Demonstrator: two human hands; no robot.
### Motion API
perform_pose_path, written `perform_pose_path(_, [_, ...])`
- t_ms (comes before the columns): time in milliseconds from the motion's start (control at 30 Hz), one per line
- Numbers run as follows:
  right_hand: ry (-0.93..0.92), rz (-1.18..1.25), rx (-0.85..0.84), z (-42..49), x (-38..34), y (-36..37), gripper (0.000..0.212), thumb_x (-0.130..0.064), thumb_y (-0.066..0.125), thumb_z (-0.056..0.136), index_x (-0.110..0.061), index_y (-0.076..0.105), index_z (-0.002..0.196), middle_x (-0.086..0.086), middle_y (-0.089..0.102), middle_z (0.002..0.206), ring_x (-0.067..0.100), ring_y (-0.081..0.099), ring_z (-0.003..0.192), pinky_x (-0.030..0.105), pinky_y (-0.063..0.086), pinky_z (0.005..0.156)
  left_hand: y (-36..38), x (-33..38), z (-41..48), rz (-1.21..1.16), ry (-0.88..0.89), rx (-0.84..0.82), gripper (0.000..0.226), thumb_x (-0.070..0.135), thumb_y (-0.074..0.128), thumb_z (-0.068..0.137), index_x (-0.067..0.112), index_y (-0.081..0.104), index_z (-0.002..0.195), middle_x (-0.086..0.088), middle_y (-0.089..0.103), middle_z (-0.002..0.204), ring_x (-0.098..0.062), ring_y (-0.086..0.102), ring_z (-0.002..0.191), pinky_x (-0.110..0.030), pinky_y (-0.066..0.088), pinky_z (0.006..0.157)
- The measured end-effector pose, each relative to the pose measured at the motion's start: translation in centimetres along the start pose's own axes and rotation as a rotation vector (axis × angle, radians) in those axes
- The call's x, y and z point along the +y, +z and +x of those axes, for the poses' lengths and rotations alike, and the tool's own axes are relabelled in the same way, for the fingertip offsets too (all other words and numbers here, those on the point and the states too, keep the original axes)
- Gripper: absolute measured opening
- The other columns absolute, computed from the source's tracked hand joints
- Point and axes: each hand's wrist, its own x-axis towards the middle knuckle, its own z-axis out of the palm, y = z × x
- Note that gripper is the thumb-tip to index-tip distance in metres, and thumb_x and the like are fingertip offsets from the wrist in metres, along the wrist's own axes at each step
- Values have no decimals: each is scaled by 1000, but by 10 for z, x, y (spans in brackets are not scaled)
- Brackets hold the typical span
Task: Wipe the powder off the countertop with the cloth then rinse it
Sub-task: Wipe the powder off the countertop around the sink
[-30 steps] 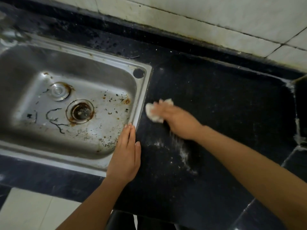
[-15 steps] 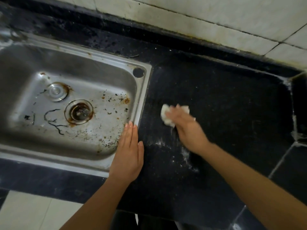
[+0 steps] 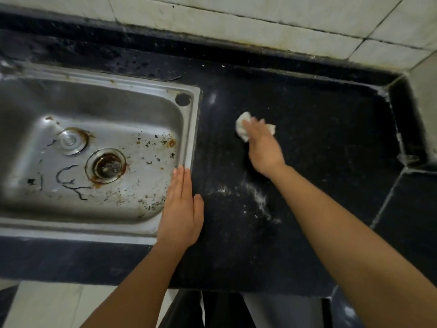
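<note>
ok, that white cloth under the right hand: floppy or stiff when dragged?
Probably floppy: the cloth is bunched under the right hand, edges poking out unevenly. Likely light: one hand nearly covers it. Should slide easily on the smooth black countertop, maybe smearing the powder.

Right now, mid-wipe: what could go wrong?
1. The powder lies nearer the front edge than the cloth; a stroke pulled back by the right hand may sweep it off the countertop onto the floor.
2. The cloth is small and bunched, so it may smear rather than lift.
3. The left hand lies flat beside the powder and could get dusted.
</note>
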Motion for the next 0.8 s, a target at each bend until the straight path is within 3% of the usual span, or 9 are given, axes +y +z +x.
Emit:
perform_pose_path(100, [-261, 28, -91, -57, -27, 20, 61, 9, 41, 90, -13, 30, 146, 12, 25, 154, 29, 16, 144, 28, 7, 116, -3, 0, -2, 17, 23, -18, 62, 29, 23, 96, 9, 4, 151, -4, -2, 159, -11, -6, 145, -27, -1, 117])
perform_pose_path(167, [-362, 43, -111, -93, -34, 24, 59, 9, 46, 89, -13, 38, 143, 12, 33, 150, 29, 25, 142, 34, 16, 116, -6, -1, -7, 53, 40, -46, 62, 29, 22, 97, 10, 0, 151, -4, -7, 159, -12, -9, 145, -28, -3, 117])
perform_pose_path(267, [-459, 22, -122, -137, -33, 29, 61, 9, 55, 84, -13, 44, 139, 11, 41, 146, 31, 34, 137, 44, 26, 112, -11, -10, -25, 230, 92, -89, 65, 42, 6, 92, 15, -6, 149, 0, -15, 157, -10, -18, 142, -30, -8, 116])
perform_pose_path(433, [-560, -39, -156, -197, -36, 37, 69, 3, 65, 79, -20, 42, 140, 3, 41, 147, 23, 33, 138, 41, 25, 111, -14, -27, -65, 442, 109, -58, 65, 47, 7, 97, 11, 11, 150, -7, 13, 157, -18, 3, 145, -38, 0, 117])
perform_pose_path(533, [-645, -82, -189, -187, -31, 29, 71, 3, 69, 75, -20, 46, 138, 3, 45, 144, 24, 38, 135, 41, 25, 111, -14, -26, -71, 393, 57, -75, 66, 51, 1, 94, 13, 2, 149, -4, 8, 158, -16, -5, 145, -39, 0, 118])
perform_pose_path(633, [-533, -65, -155, -138, -31, 21, 68, 9, 56, 81, -18, 40, 142, 8, 37, 149, 29, 30, 139, 42, 24, 115, -14, -23, -70, 391, 42, -100, 67, 55, -6, 89, 19, -14, 145, 3, -9, 157, -12, -21, 142, -35, -11, 116])
perform_pose_path(700, [-306, -49, -123, -97, -36, 19, 66, 8, 44, 89, -20, 29, 147, 8, 23, 155, 27, 16, 145, 40, 17, 118, -15, -23, -69, 387, 36, -103, 66, 55, -10, 86, 22, -19, 143, 7, -19, 154, -9, -29, 139, -32, -16, 114])
perform_pose_path(800, [-53, -39, -99, -53, -51, 19, 66, 3, 41, 92, -23, 19, 149, 4, 13, 158, 25, 4, 146, 39, 16, 117, -15, -25, -69, 375, 44, -117, 66, 55, -10, 86, 24, -22, 143, 10, -24, 152, -4, -36, 134, -29, -20, 111])
